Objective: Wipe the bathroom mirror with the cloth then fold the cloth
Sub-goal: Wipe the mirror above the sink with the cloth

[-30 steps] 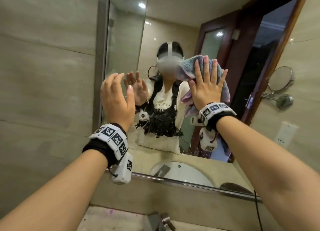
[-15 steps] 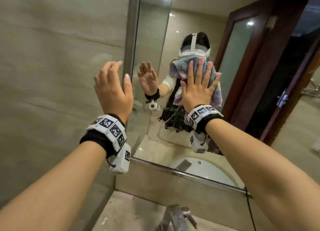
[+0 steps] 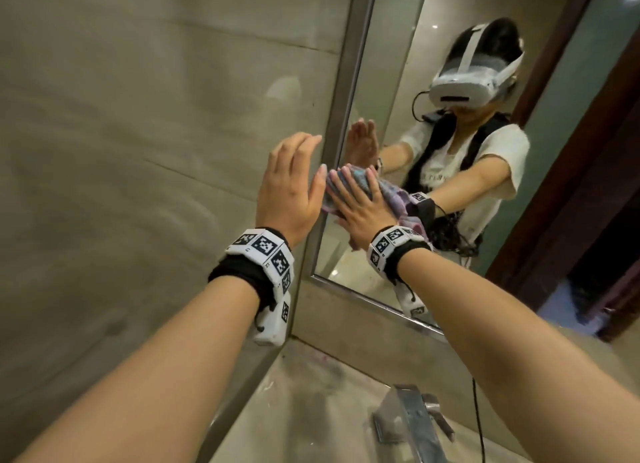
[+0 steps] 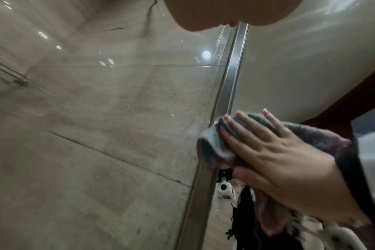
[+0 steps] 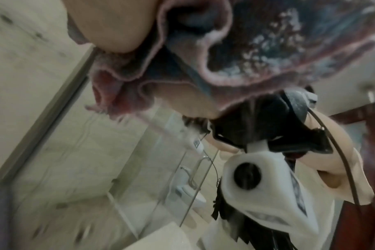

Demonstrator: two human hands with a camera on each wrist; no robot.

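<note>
You are in a bathroom with shiny beige wall tiles (image 3: 138, 133), and a mirror (image 3: 388, 91) in a thin metal frame (image 3: 341, 91) fills the right half of the head view. Your right hand (image 3: 360, 209) lies flat on a blue and pink cloth (image 3: 356, 178), in the middle of the frame. Its fingers (image 4: 246, 128) are straight and spread, and they press the cloth onto the glass right beside the mirror's left edge. The cloth is bunched up under your palm. A pink part hangs down past your wrist, and the right wrist view shows its wavy folds (image 5: 225, 59) up close, though that view is blurry.

Your left hand (image 3: 291, 185) is just to the left of the right hand. It is open, with fingers straight and close together, and it holds nothing. It is raised in front of the tiled wall, next to the frame. You cannot tell if it touches the wall.

Both wrists wear white bands with black square marks (image 3: 266, 251). In the mirror you see a person in a white headset (image 3: 474, 78) and a white shirt. A metal faucet (image 3: 412, 417) sits at the bottom of the frame, on the stone counter (image 3: 311, 403).
</note>
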